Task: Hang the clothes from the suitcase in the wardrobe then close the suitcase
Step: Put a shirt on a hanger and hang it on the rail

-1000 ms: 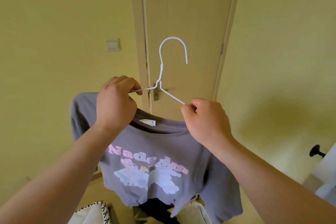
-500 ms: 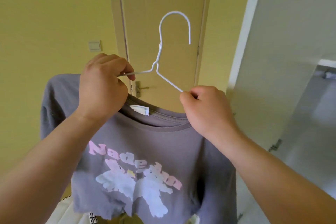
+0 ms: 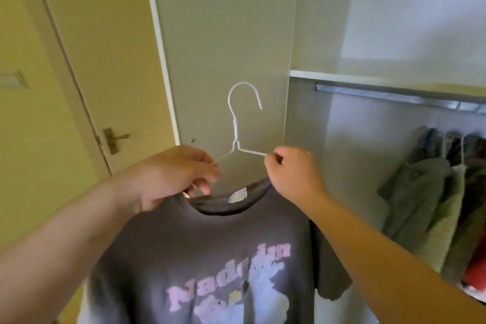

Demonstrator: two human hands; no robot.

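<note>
One left hand (image 3: 168, 179), one right hand (image 3: 292, 175), one white hanger (image 3: 235, 129), one grey T-shirt (image 3: 210, 242), one rail (image 3: 389, 92).

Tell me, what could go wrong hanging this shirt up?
The thin wire hanger, held by the left hand and right hand, could tip, letting the T-shirt slide off. Its hook might miss the rail up on the right. The T-shirt could bump the clothes already hanging there.
</note>
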